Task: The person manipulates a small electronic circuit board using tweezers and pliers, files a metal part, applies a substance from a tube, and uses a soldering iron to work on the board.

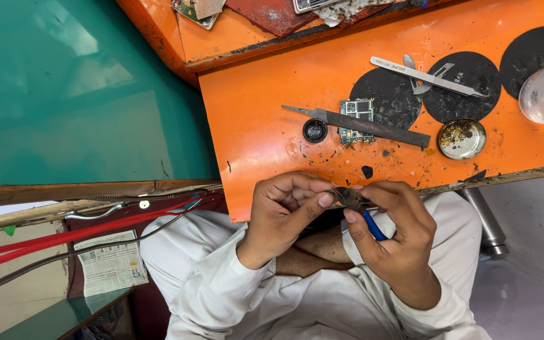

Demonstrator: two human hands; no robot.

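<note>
Left hand (284, 211) pinches 1 small dark part (342, 196). Right hand (391, 230) clamps blue-handled pliers (365, 217), jaws on it from the right, above the orange counter (259, 126).

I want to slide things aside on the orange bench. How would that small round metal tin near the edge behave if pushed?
The round tin looks shallow and flat-bottomed, so it would probably slide rather than tip or roll. It seems light, thin metal, so a nudge may send it far. It sits near the orange bench's front edge and holds residue, so it might spill or drop off.
</note>
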